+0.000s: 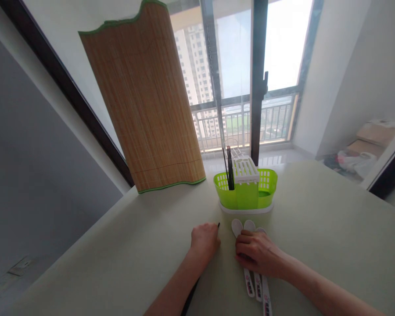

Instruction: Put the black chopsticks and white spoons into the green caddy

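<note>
A thin dark stick is clamped in the closed left hand, on the nearer part of the tabletop, its tip just seen past the knuckles; three white spoons are partly covered by the right hand, their bowls pointed toward the tabletop's far edge and their printed handles toward the near side; whether they are gripped by the right fingers cannot be told; beyond the spoons, nearer the far edge, a green basket is placed, topped midway by a white slotted piece; black sticks are held upright in its left section.
</note>
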### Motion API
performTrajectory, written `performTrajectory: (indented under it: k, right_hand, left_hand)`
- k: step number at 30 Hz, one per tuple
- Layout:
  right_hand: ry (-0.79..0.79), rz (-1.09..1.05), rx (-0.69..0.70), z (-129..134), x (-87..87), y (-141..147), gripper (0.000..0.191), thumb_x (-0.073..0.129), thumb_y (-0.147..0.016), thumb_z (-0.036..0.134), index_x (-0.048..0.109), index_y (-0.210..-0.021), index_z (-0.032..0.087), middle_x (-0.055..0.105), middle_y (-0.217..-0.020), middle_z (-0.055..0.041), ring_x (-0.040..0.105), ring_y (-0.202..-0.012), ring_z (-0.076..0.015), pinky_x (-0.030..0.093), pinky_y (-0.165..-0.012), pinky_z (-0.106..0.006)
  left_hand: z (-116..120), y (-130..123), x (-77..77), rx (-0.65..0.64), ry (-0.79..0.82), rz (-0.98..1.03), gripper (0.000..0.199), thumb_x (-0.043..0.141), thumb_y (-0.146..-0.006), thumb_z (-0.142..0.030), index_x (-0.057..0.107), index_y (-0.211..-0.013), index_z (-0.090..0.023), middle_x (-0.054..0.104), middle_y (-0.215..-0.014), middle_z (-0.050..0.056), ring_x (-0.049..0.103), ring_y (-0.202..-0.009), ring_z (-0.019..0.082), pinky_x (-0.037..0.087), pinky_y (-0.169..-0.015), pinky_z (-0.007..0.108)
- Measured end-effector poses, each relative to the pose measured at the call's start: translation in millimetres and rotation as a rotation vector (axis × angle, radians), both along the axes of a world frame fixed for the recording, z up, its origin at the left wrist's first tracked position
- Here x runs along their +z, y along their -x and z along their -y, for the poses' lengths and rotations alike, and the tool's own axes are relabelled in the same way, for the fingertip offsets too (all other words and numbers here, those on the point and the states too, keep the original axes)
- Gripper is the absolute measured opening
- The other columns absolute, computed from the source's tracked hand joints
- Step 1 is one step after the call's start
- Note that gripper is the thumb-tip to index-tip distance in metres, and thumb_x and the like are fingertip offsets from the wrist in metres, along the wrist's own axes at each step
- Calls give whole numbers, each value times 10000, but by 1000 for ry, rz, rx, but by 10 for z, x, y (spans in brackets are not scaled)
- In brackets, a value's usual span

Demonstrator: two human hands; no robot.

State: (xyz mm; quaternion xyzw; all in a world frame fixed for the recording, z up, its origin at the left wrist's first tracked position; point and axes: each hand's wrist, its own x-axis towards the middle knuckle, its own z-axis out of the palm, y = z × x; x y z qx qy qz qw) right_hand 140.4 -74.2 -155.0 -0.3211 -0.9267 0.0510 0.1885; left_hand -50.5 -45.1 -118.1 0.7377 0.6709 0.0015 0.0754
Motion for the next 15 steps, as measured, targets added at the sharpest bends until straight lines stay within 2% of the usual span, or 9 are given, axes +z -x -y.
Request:
performTrajectory:
  k: [3, 10, 13, 15]
  right_hand:
    - [-2, 2, -9, -2, -7, 2, 160, 520, -881, 268, 571, -744, 203, 627, -809, -10, 532, -801, -163, 307, -633, -284]
    - [-1, 0, -15, 4, -5, 5, 167, 513, -885, 268, 574, -744, 204, 630, -814, -15, 533, -801, -171, 307, -637, -285]
    - [1, 3, -10, 0, 4, 0, 172, 508, -889, 272, 570, -744, 201, 628, -816, -17, 533, -804, -172, 302, -639, -286]
    - [3, 6, -10, -3, 7, -2, 174, 505, -891, 274, 565, -743, 202, 625, -817, -13, 533, -805, -169, 298, -639, -286]
  left_hand:
    - [20, -41, -24, -18, -25, -96, 265, 480, -736, -156, 702, -879, -175, 714, -915, 147, 665, -858, 270, 471, -705, 323]
    - [56, -66, -143, -23, -64, -98, 304, 426, -753, -116, 661, -944, -143, 706, -895, 162, 673, -838, 265, 475, -682, 319]
    - [42, -26, -137, -32, -63, -60, 255, 442, -759, -139, 655, -899, -153, 703, -876, 151, 670, -817, 259, 468, -674, 311]
    - [21, 27, -85, -55, -83, 39, 185, 476, -752, -182, 646, -824, -170, 697, -814, 114, 659, -767, 237, 457, -644, 291]
